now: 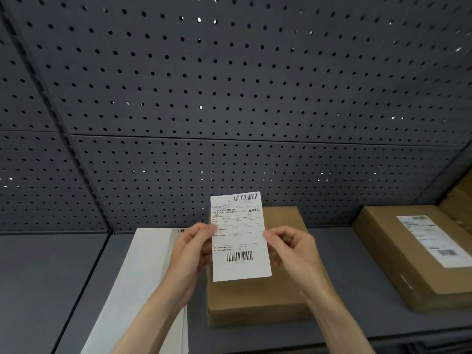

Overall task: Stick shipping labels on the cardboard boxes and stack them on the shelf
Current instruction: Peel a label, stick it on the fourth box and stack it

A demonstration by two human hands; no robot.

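A white shipping label point(240, 238) with two barcodes is held upright above a plain brown cardboard box point(258, 300) that lies flat on the grey shelf point(51, 277). My left hand point(191, 249) pinches the label's left edge. My right hand point(293, 249) pinches its right edge. To the left of the box lies a white strip of label sheets point(145, 277), partly under my left forearm. At the right a second cardboard box point(398, 264) rests on the shelf with a label point(431, 241) stuck on its top.
A dark grey pegboard panel point(229, 98) forms the shelf's back wall. Another brown box point(459, 200) shows at the far right edge behind the labelled one. The shelf's front lip point(383, 341) runs along the bottom.
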